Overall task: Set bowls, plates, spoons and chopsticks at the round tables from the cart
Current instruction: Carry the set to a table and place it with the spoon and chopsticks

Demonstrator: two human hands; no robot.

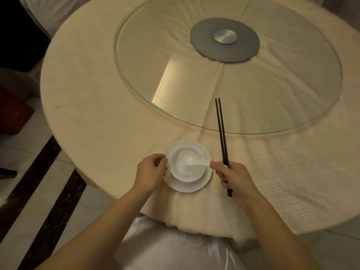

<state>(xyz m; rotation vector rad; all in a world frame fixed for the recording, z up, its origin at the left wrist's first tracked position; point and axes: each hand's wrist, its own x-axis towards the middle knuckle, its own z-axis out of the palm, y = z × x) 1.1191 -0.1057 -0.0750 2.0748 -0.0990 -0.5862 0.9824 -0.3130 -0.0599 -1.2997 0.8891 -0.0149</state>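
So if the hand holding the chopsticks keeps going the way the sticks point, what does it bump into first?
Probably the edge of the glass turntable. The right hand aims the black chopsticks up over the cloth toward it, and their tips already overlap its rim. How high they are is unclear.

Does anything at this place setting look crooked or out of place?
Nothing stands out. The bowl sits centred on the plate, with the spoon inside it. The chopsticks are not laid down; the right hand holds them.

No text, label, brand, number or sign can be read anywhere here.
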